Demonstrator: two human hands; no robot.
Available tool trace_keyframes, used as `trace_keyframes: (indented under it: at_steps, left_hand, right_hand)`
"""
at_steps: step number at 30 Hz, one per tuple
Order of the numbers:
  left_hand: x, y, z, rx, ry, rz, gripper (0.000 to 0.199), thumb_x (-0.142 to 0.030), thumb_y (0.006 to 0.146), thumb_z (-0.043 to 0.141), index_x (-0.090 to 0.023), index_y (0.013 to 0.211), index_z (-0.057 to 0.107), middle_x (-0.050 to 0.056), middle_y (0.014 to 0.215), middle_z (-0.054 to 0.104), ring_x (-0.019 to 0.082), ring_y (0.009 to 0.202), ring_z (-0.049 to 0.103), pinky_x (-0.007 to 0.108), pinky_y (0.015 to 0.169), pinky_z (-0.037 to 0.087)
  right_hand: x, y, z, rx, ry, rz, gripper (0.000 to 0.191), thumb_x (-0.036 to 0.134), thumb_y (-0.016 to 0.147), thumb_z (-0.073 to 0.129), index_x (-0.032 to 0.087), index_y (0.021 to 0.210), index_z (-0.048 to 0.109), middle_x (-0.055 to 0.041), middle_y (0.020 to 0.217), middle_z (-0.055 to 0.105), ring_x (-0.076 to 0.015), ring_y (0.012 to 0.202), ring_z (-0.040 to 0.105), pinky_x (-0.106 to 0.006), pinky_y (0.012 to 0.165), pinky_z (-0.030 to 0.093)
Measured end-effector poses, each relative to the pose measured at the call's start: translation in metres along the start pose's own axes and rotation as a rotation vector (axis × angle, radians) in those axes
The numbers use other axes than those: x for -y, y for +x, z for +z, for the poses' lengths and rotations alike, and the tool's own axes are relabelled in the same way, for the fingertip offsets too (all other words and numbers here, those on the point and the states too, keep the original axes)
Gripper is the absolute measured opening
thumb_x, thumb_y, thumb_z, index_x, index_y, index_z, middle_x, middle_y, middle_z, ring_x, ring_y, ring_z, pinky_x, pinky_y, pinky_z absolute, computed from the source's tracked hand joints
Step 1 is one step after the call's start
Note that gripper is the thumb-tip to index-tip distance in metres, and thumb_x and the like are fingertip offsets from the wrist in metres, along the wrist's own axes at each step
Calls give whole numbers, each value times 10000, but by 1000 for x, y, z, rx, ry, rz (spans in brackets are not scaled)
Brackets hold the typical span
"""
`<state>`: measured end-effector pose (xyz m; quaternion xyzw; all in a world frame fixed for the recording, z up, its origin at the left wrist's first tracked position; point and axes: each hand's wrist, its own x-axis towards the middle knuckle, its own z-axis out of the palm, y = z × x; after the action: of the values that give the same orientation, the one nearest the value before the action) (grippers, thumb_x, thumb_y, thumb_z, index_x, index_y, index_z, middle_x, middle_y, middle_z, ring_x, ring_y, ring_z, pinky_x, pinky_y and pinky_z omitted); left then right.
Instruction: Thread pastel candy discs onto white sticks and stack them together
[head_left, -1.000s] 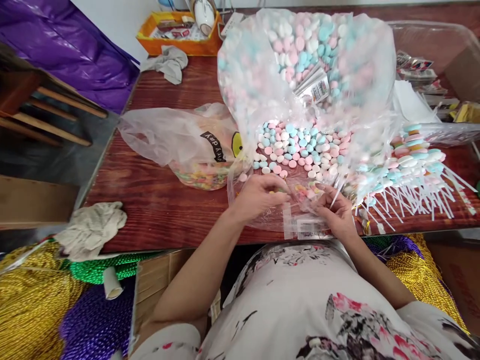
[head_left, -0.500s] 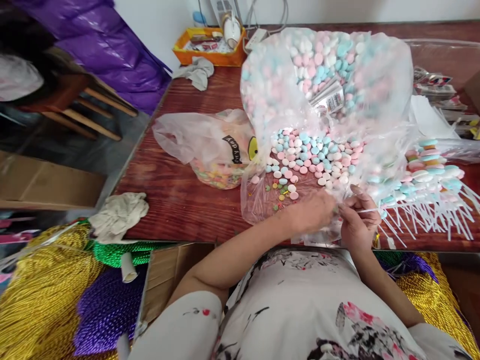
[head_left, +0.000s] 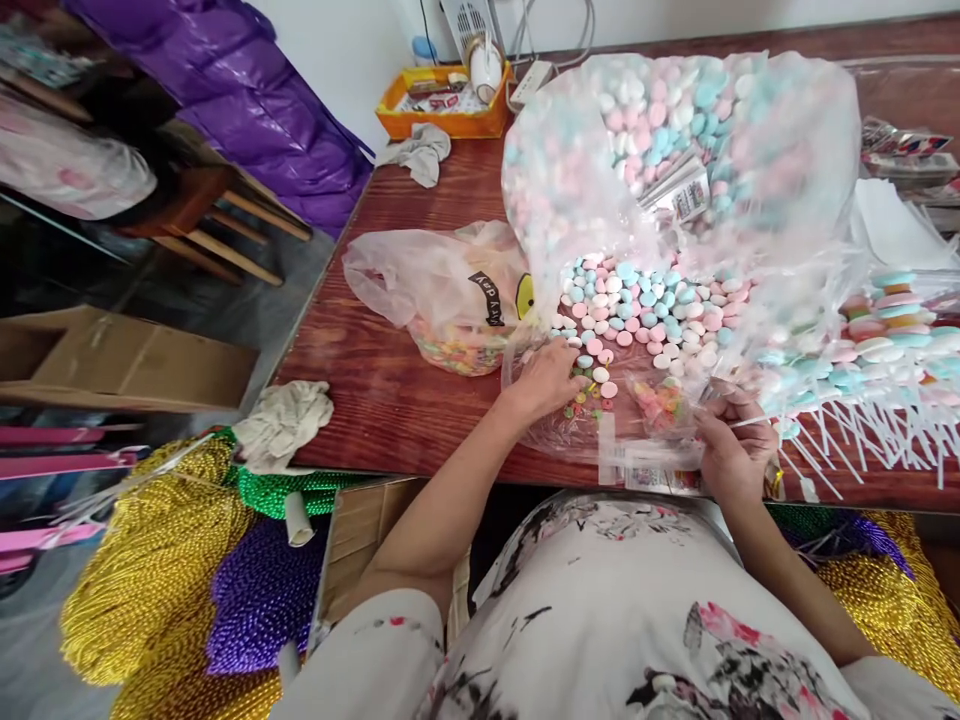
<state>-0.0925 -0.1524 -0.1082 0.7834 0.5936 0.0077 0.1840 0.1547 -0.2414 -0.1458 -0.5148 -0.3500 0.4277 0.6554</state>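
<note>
Though bare, left hand [head_left: 547,378] beside candies [head_left: 632,324]

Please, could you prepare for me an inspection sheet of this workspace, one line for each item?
Surface: reddish-brown table.
Things at hand: pink, white and blue pieces by a large translucent bag; white sticks bundled on the right.
Clutter: crumpled cloth at the near-left edge; orange tray at the back.
Hands: left hand beside small colourful bits, grip unclear; right hand pinches a thin stick.
Cables: pale cord at the back wall.
Surroundings: wooden stool, cardboard box, gold bead strands.
</note>
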Motion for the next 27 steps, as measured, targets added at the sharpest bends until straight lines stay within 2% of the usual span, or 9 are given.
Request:
trace_keyframes:
  at_steps: [2,7,12,16,21,27]
  left_hand:
    - [1,-1,6,3,-46,64,264,-313,801,661,-129,988,684,116,1077,593,257,960,595,387,887,490]
    - [-5,-12,11,9,-94,183,291,-158,767,617,-139,1046,696,88,1062,586,218,950,587,358,887,489]
    - [-14,-8,16,44,-24,257,351,-272,745,708,-162,1078,696,90,1090,584,255,998,548,390,890,457]
    - [-17,-4,20,38,33,309,236,-280,780,675,-154,978,701,89,1022,606,263,963,521,413,892,422]
    - [-7,-4,16,90,-66,346,108,-170,769,630,-158,855,694,51,888,595,198,853,539,332,823,427]
    - [-4,-5,17,0,-95,350,92,-93,724,571,-149,692,637,42,809,561,149,724,516,281,693,420]
  right_hand:
    - [-4,-4,3,42,-20,11,344,215,706,735,216,1049,702,62,655,534,-81,571,435,-226,537,337]
    - [-11,-10,5,147,-89,116,308,234,735,712,218,1042,699,74,618,486,-82,558,399,-231,534,321]
    - [-19,-10,3,164,-116,161,322,227,718,714,211,1039,693,74,618,498,-86,554,401,-239,537,322]
    - [-18,-8,3,173,-123,187,294,228,704,708,212,997,699,74,610,502,-85,547,410,-238,529,328]
    - [-15,-7,3,188,-91,212,304,214,699,701,211,1003,710,77,594,489,-80,532,398,-233,517,312]
    - [1,-2,2,82,24,144,240,200,690,723,220,928,696,61,643,520,-86,562,415,-234,529,340]
